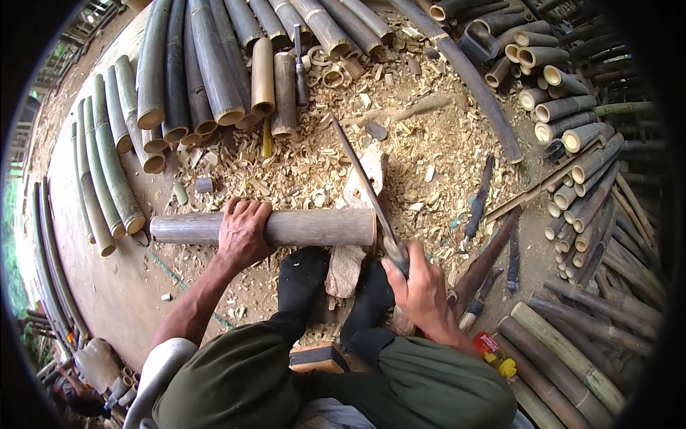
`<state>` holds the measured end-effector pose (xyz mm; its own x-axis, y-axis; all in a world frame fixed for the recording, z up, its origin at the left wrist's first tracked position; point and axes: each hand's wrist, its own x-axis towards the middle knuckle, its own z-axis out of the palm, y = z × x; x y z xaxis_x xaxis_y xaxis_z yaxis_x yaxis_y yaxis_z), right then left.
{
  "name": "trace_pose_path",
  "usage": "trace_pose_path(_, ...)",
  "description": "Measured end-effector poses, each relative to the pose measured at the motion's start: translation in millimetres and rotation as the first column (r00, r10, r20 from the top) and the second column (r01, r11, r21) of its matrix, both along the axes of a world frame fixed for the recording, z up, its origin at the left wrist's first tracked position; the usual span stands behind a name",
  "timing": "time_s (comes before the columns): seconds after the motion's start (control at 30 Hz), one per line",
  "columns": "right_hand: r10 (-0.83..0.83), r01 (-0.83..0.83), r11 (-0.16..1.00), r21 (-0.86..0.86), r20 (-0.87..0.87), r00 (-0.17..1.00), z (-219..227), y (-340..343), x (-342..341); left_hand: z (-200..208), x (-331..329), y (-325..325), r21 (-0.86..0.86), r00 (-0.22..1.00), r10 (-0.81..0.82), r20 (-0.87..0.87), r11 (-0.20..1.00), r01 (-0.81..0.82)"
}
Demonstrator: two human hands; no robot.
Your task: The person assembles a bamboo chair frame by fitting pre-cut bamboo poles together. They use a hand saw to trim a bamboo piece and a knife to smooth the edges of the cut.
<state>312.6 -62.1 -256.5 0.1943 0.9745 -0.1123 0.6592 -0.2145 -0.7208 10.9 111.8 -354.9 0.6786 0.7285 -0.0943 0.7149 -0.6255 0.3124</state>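
A thick grey-brown bamboo section (321,227) lies crosswise in front of my feet, its right part resting over a pale wooden block (346,272). My left hand (244,230) wraps over the section left of its middle. In my right hand (418,289) is the handle of a long knife (361,171), just off the section's right end. Its narrow blade slants up and to the left, passing close by that end; whether it touches the bamboo I cannot tell.
Pale wood chips (421,171) cover the ground ahead. Long bamboo poles (207,64) lie at the far left, and cut bamboo pieces (564,107) are stacked at the right. A chisel-like tool (300,71) lies beside two short bamboo pieces. A red packet (487,344) sits by my right knee.
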Motion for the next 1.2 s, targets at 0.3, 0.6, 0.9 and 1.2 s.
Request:
trace_pose_path(0.3, 0.018, 0.009, 0.972, -0.235, 0.112, 0.994, -32, -12, 16, -7, 2, -10, 0.084, 0.998, 0.004, 0.07, 0.996, -0.009)
trace_pose_path(0.6, 0.04, 0.05, 0.916, -0.398, 0.216, 0.976, -65, -11, 23, -14, -1, -23, 0.189, 0.994, 0.027, 0.106, 0.981, -0.047)
trace_pose_path(0.9, 0.005, -0.005, 1.0, -0.006, 0.068, 0.998, -38, -9, 11, -21, -3, -27, 0.264, 0.989, 0.048, 0.14, 0.961, -0.084)
trace_pose_path(1.2, 0.03, -0.03, 0.999, 0.03, 0.003, 1.0, -7, 0, 9, -25, -6, -32, 0.328, 0.986, 0.087, 0.141, 0.936, -0.13)
